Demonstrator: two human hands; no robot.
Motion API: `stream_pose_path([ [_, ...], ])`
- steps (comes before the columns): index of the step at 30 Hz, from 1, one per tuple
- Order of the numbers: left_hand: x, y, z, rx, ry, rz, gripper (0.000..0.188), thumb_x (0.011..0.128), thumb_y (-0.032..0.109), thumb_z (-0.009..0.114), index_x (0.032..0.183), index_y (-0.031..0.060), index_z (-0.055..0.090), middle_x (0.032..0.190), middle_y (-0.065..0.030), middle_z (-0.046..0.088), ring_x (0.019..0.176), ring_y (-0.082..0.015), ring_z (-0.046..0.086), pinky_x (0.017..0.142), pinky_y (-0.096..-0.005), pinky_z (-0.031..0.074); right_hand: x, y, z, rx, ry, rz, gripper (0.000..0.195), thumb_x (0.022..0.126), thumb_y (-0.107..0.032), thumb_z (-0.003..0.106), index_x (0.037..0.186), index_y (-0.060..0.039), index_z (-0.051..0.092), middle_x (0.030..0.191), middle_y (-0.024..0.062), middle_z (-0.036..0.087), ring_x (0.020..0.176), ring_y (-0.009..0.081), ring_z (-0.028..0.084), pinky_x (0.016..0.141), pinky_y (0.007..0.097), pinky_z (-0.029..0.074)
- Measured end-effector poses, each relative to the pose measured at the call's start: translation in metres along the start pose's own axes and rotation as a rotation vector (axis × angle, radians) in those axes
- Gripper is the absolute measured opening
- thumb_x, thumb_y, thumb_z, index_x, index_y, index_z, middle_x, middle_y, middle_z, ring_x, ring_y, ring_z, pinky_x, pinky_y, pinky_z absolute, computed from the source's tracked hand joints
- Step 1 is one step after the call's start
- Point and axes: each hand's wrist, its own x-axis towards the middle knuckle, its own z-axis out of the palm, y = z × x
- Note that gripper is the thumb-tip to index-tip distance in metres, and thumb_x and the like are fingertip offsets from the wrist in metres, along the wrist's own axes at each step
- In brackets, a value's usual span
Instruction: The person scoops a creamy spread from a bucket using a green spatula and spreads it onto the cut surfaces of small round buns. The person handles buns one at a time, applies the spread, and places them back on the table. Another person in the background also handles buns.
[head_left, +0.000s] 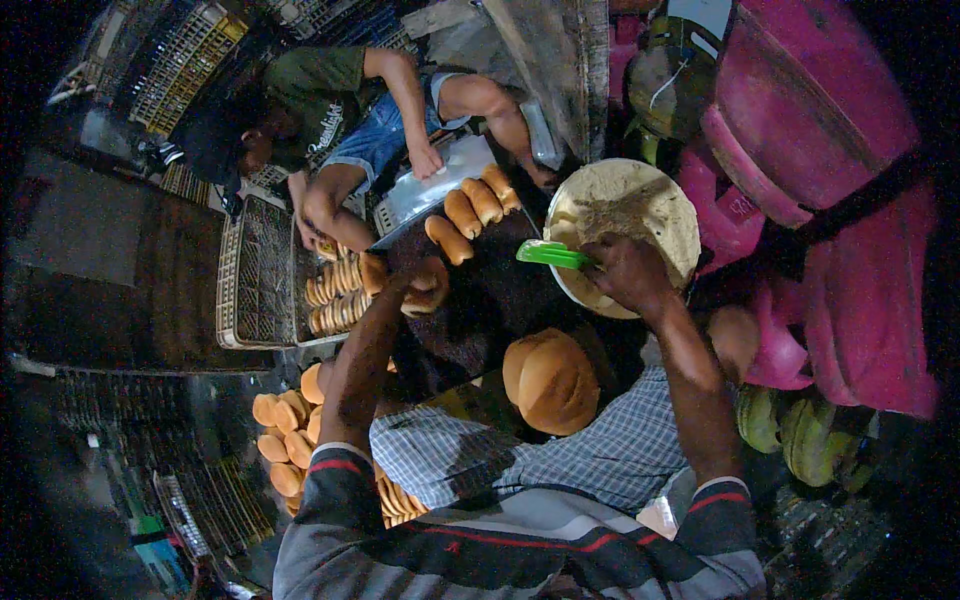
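Observation:
My left hand (424, 281) grips a bread roll (424, 298) over a dark surface, beside a plastic crate. In my right hand (626, 274) is a green spatula (555, 254), its pale-coated blade pointing left over the rim of a round tub of cream-coloured spread (622, 217). Several browned rolls (461, 214) lie in a row beyond my hands on the dark surface. A clump of joined rolls (551, 381) rests near my lap. Rows of rolls (337, 289) stand packed in the crate.
A person (409, 97) sits opposite, one hand on a metal sheet (435, 178), the other at the crate (259, 274). More rolls (289, 435) are piled at my left. Pink plastic containers (795, 112) and green-striped objects (810, 442) stand on the right.

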Motion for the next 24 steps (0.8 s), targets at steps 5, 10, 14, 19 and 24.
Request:
stream_pose_path([
  [5,0.009,-0.005,-0.004,-0.05,0.386,-0.053,0.055,0.092,0.029,0.065,0.141,0.0126,0.046,0.134,-0.0231,0.049,0.115,-0.0413,0.055,0.096,-0.0542,0.045,0.006,0.007,-0.004,0.028,0.027,-0.023,0.035,0.087,-0.032,0.065,0.116,-0.014,0.07,0.091,0.02,0.071,0.085,0.0407,0.068,0.078,0.0499,0.054],
  [10,-0.069,0.147,0.098,-0.043,0.788,0.057,0.063,0.092,0.03,0.065,0.147,0.0106,0.042,0.144,-0.0271,0.042,0.129,-0.0468,0.047,0.103,-0.057,0.042,-0.009,0.026,-0.001,-0.142,-0.143,0.331,0.036,0.087,-0.02,0.059,0.119,-0.0053,0.064,0.097,0.0221,0.071,0.092,0.0399,0.069,0.082,0.0506,0.054],
  [14,-0.135,0.191,0.193,-0.501,0.567,0.295,0.08,0.084,0.042,0.071,0.147,0.002,0.042,0.152,-0.0277,0.033,0.14,-0.0461,0.033,0.11,-0.0628,0.032,0.005,0.021,0.021,-0.092,-0.226,0.473,0.036,0.085,-0.016,0.057,0.117,-0.0013,0.065,0.105,0.0235,0.07,0.099,0.0398,0.068,0.087,0.0493,0.054],
  [19,-0.196,0.237,0.203,0.192,0.53,0.469,0.085,0.083,0.05,0.064,0.148,-0.0003,0.04,0.152,-0.0289,0.034,0.144,-0.045,0.028,0.113,-0.0686,0.02,0.008,0.055,0.1,0.031,-0.084,0.495,0.039,0.082,-0.015,0.063,0.119,-0.0039,0.066,0.113,0.0248,0.067,0.107,0.0387,0.066,0.091,0.0473,0.054],
  [24,-0.18,0.209,0.237,0.652,0.678,0.469,0.085,0.084,0.05,0.061,0.149,-0.0001,0.038,0.149,-0.0281,0.039,0.14,-0.0445,0.035,0.108,-0.0693,0.027,0.042,0.018,0.137,-0.073,-0.016,0.37,0.035,0.086,-0.025,0.062,0.114,-0.0056,0.07,0.115,0.0233,0.067,0.107,0.0383,0.065,0.09,0.0454,0.053],
])
